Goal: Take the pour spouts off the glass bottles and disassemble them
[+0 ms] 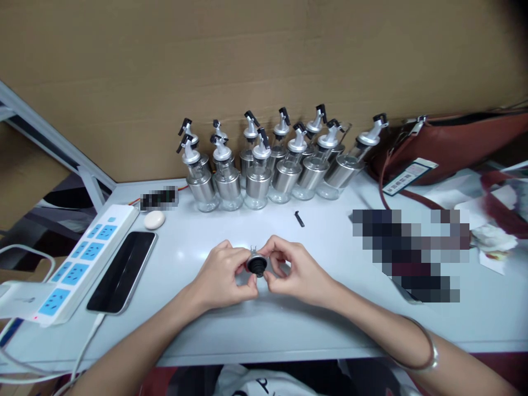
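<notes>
My left hand (223, 275) and my right hand (295, 269) meet over the middle of the white table (264, 324). Together they pinch a small silver pourer cap with a black rubber plug (257, 265), its plug end facing me. Both hands have their fingers curled round it. A small black plastic piece (299, 218) lies loose on the table just beyond my right hand. Several glass bottles with steel sleeves and black-tipped pourer caps (264, 170) stand in a cluster at the back against the cardboard wall.
A white power strip with blue sockets (78, 258) and a black phone (122, 270) on a cable lie at the left. A small white oval object (154, 220) sits beside them. A red bag (449, 146) and crumpled paper (493, 236) occupy the right.
</notes>
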Demonstrator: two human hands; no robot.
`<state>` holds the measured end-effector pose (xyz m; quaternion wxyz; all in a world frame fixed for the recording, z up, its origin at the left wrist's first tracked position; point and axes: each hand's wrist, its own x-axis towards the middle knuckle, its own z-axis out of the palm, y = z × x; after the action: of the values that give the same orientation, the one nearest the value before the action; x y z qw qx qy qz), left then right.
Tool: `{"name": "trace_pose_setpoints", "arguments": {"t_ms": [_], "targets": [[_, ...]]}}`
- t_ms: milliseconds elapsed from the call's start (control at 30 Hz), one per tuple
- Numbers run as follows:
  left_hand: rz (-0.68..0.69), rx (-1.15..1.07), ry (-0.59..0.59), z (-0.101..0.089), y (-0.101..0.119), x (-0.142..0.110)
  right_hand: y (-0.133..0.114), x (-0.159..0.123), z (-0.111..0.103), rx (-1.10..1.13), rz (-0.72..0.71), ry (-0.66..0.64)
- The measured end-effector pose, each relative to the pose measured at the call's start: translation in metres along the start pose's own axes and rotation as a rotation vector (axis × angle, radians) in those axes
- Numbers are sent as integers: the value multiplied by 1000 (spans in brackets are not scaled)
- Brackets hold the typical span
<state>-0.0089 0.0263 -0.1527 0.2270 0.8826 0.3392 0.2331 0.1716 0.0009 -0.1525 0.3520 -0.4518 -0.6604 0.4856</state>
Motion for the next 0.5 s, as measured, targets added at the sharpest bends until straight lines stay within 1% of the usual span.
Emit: {"name": "trace_pose_setpoints", "arguments": {"t_ms": [233,433,500], "targets": [[29,-10,0,1,1,-1,-2,-1,0,28,13,-14],[58,26,-5,-2,2,-1,-1,-3,-1,32,10,-24],[84,42,9,-1,2,-1,0,-3,-2,32,1,-27]]}}
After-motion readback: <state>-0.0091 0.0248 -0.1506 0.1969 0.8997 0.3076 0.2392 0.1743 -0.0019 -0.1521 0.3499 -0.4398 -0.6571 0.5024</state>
